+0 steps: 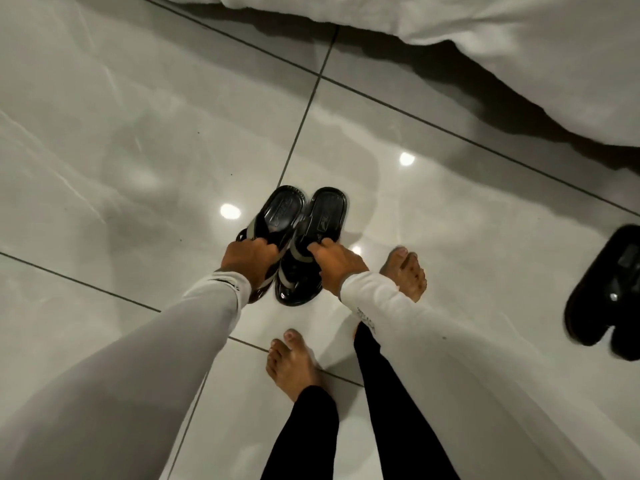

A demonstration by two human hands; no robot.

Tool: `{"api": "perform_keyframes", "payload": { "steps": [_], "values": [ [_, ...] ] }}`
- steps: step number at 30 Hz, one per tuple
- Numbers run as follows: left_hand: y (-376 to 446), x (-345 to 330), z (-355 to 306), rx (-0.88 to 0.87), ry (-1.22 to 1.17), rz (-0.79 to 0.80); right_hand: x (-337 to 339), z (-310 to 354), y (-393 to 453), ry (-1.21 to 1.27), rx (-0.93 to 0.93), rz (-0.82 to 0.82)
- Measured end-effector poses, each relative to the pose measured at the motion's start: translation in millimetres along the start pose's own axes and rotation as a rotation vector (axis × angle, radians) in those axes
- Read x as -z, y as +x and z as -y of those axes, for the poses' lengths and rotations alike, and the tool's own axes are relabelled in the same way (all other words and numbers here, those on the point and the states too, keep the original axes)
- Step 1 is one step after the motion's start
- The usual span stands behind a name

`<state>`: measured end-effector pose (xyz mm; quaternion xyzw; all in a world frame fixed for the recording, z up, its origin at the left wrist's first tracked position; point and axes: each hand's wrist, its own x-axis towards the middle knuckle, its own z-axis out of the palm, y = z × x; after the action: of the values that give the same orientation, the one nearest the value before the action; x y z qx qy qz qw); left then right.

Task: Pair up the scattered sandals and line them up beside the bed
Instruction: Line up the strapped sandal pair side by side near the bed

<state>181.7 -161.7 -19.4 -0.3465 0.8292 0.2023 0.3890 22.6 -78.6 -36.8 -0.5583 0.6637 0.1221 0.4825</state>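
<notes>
Two black sandals with grey straps are side by side in the middle of the head view. My left hand [247,258] grips the strap of the left sandal [282,211]. My right hand [337,263] grips the strap of the right sandal [325,213]. Their heels point toward the bed [519,39], whose white bedding hangs across the top right. Whether the soles touch the floor I cannot tell. Another pair of dark sandals [606,292] lies on the tiles at the right edge, partly cut off.
The floor [121,133] is glossy grey tile with dark grout lines and light reflections. My two bare feet, the left foot [292,363] and the right foot [405,273], stand just behind the held sandals. A dark gap runs under the bedding.
</notes>
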Motion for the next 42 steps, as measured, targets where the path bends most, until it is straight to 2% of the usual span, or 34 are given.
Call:
{"api": "perform_keyframes", "payload": {
  "steps": [6, 14, 21, 24, 28, 42],
  "values": [
    [8.2, 25.9, -23.9, -0.056, -0.061, -0.095, 6.2, -18.5, -4.7, 0.075, -0.044, -0.187],
    [44.5, 80.4, -77.9, -0.125, 0.003, -0.197, 46.3, -78.6, -17.7, 0.095, -0.164, -0.263],
    [78.9, 112.5, -113.0, -0.124, 0.043, -0.186, 79.3, -126.2, -19.1, 0.07, -0.193, -0.35],
    [90.3, 119.9, -118.7, -0.121, 0.094, -0.229, 91.7, -141.4, -17.3, 0.044, -0.161, -0.37],
    [102.6, 133.7, -117.5, -0.107, 0.143, -0.205, 105.0, -152.2, -11.7, 0.05, -0.146, -0.385],
    [123.0, 167.2, -103.2, -0.114, 0.166, -0.241, 121.5, -144.0, 1.0, 0.042, -0.153, -0.387]
  ]
}}
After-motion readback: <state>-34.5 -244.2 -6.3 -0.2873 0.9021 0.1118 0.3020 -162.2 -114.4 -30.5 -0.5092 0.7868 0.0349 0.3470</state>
